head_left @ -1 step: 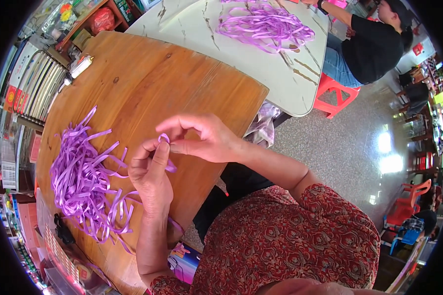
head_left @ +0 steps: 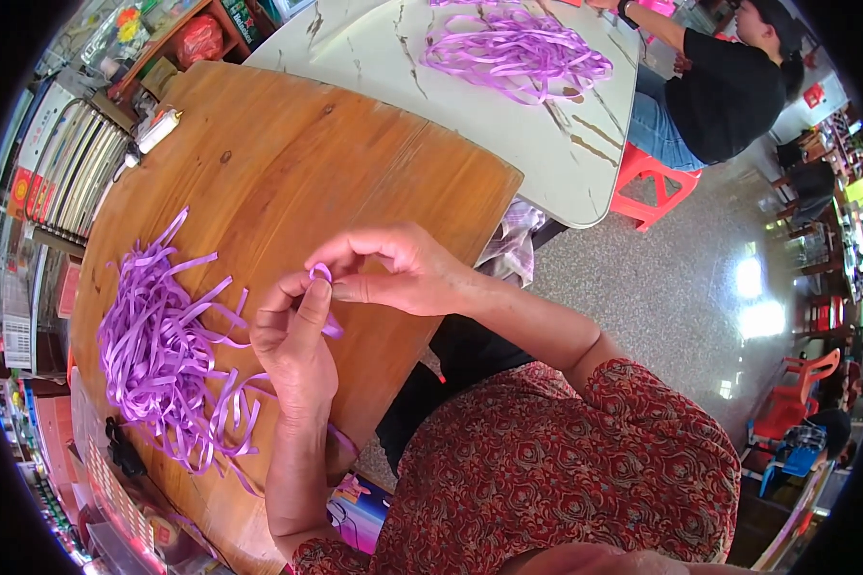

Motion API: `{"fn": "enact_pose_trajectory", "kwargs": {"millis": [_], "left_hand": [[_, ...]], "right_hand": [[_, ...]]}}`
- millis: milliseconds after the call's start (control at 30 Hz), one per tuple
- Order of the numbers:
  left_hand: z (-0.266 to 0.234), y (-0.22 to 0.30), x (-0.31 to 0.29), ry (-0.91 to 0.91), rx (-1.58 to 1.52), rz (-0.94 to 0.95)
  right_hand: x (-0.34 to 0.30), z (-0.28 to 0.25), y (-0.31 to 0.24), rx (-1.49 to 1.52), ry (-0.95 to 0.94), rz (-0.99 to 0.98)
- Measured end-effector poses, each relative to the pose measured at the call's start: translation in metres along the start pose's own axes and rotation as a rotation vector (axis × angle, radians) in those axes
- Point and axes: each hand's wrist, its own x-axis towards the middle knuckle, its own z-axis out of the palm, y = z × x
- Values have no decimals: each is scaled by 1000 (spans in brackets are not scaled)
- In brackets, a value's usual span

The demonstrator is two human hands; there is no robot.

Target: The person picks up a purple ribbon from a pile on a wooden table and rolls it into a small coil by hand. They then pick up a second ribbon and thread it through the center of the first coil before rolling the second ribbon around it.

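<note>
My left hand (head_left: 295, 335) is closed, its thumb and fingers pinching a purple ribbon (head_left: 320, 272). A small loop of the ribbon stands up above the thumb tip, and more of it shows behind the thumb. From the right, my right hand (head_left: 398, 268) reaches in with curved fingers. Its index fingertip meets the loop and its thumb tip lies beside it, close to my left thumb. Left of my hands, a tangled heap of purple ribbons (head_left: 158, 355) spreads over the wooden table (head_left: 288, 163); some strands run toward my left wrist.
A white marbled table (head_left: 374, 57) adjoins the far side, bearing another bundle of purple ribbons (head_left: 518, 57). A person in black (head_left: 729, 96) sits there on a red stool (head_left: 652, 182). A glue gun (head_left: 153, 132) lies at the left edge beside a row of books (head_left: 72, 163).
My right index finger has dipped slightly toward the ribbon loop. Otherwise both hands and the ribbons stay where they were.
</note>
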Motion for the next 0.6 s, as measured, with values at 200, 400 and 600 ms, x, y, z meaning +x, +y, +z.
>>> {"fn": "enact_pose_trajectory", "kwargs": {"millis": [200, 400, 600], "left_hand": [[-2, 1, -2, -19, -70, -131], [-1, 1, 0, -11, 119, -75], [-12, 10, 7, -89, 170, -216]], "right_hand": [[-1, -2, -2, -224, -47, -206], [1, -10, -12, -975, -74, -611], [16, -21, -10, -966, -179, -976]]}}
